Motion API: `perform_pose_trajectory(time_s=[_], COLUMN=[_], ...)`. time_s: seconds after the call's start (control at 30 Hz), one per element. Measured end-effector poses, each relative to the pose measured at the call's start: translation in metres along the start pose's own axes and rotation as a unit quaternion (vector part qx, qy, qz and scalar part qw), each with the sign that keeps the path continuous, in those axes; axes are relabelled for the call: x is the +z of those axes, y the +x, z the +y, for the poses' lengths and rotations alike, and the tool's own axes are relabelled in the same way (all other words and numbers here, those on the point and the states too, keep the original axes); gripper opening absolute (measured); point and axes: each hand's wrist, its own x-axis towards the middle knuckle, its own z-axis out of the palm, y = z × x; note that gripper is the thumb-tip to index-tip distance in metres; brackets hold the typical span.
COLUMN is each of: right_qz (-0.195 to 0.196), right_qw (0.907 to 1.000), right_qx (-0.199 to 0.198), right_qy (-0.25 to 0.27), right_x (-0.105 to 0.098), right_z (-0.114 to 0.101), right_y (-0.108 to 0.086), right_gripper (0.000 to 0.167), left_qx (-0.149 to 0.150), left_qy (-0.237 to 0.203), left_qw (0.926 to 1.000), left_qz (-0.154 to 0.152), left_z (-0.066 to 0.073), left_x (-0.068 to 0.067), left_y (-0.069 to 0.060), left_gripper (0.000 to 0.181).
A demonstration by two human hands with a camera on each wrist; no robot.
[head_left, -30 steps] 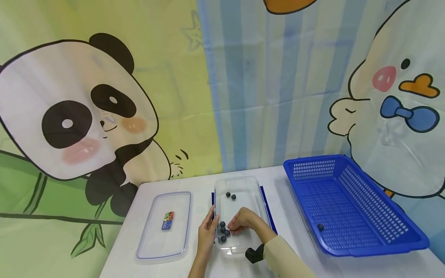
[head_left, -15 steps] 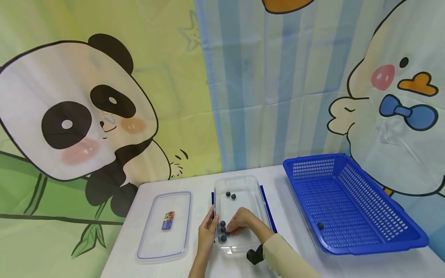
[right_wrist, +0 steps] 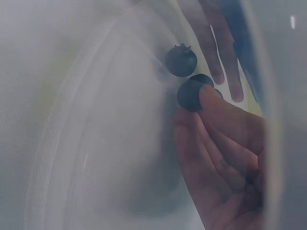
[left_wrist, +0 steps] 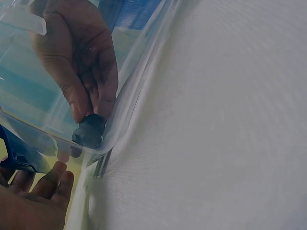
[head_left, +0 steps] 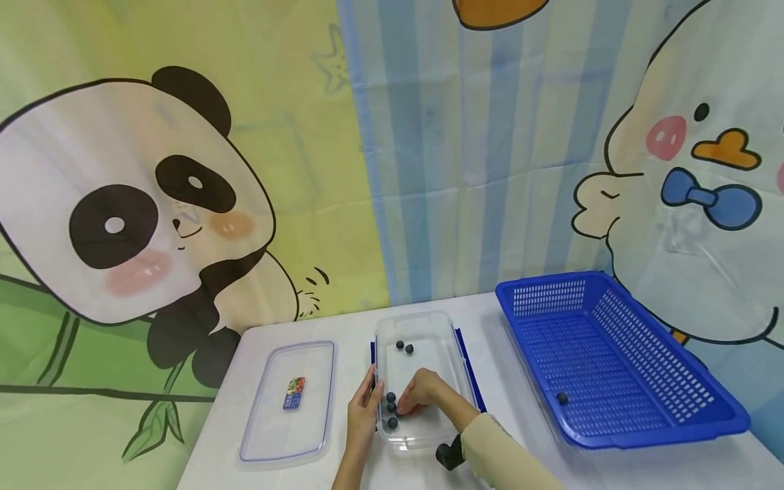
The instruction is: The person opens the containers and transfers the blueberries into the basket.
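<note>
In the head view, the box (head_left: 435,357) is lying on the table (head_left: 349,347), its long axis running away from the person. The left hand (head_left: 364,418) is resting against its left side; whether it is gripping the wall, I cannot tell. The right hand (head_left: 422,393) is reaching inside from the right, fingers bent, pointing left at the near berries (head_left: 390,407), which are lying along the left wall. Two far berries (head_left: 404,347) are sitting well apart. The basket (head_left: 725,415) is standing to the right, nearer the right hand; the lid (head_left: 288,435) is lying to the left.

In the left wrist view, the right fingertips are meeting dark berries in a box corner, with the left fingertips sitting just outside the wall.

In the right wrist view, thumb and finger are pinching one berry (right_wrist: 188,96), round, with no long axis; another berry (right_wrist: 181,61) is lying just beside it, beyond the fingertips.
</note>
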Motion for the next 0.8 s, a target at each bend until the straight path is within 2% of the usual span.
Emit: perform_pose_trajectory(time_s=[0.13, 0.27, 0.37, 0.53, 0.7, 0.8], right_qz=[-0.009, -0.009, -0.002, 0.033, 0.033, 0.023], right_qw=[0.9999, 0.9999, 0.9997, 0.9945, 0.9951, 0.9962], right_qx=[0.009, 0.000, -0.018, -0.055, -0.066, -0.064], right_qy=[0.007, 0.008, -0.017, -0.082, -0.065, -0.055], right_x=[0.000, 0.001, 0.001, 0.003, 0.003, 0.002], right_z=[0.000, 0.003, 0.004, 0.006, 0.006, 0.006], right_y=[-0.001, -0.001, -0.002, -0.001, -0.002, -0.002], right_gripper=[0.007, 0.007, 0.008, 0.013, 0.012, 0.011], left_qx=[0.002, 0.008, 0.003, -0.006, -0.001, -0.001], left_qy=[0.008, 0.008, 0.004, -0.003, 0.005, 0.005], left_qw=[0.9999, 0.9998, 0.9999, 1.0000, 1.0000, 1.0000], left_qz=[0.011, 0.016, 0.016, 0.005, 0.005, 0.006], left_z=[-0.012, -0.015, -0.014, -0.005, 0.012, 0.016], left_x=[0.001, 0.002, 0.002, 0.001, 0.003, 0.004], left_y=[0.003, 0.003, 0.003, 0.001, -0.006, -0.008], left_gripper=[0.050, 0.052, 0.052, 0.049, 0.049, 0.051])
